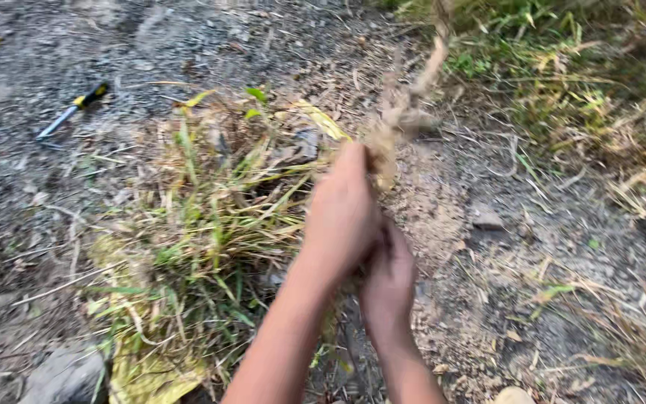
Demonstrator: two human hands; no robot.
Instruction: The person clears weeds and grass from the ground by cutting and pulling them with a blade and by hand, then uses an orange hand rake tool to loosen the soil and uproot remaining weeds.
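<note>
both hands gripping dry grass stalk (pixel 405 112): left hand (pixel 342 213) above right hand (pixel 388 273), beside grass pile (pixel 203 224).

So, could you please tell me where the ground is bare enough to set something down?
Bare gravel lies at upper left, between the hand tool and the grass pile, and at right between both hands and the weedy verge. The pile itself is crowded.
</note>
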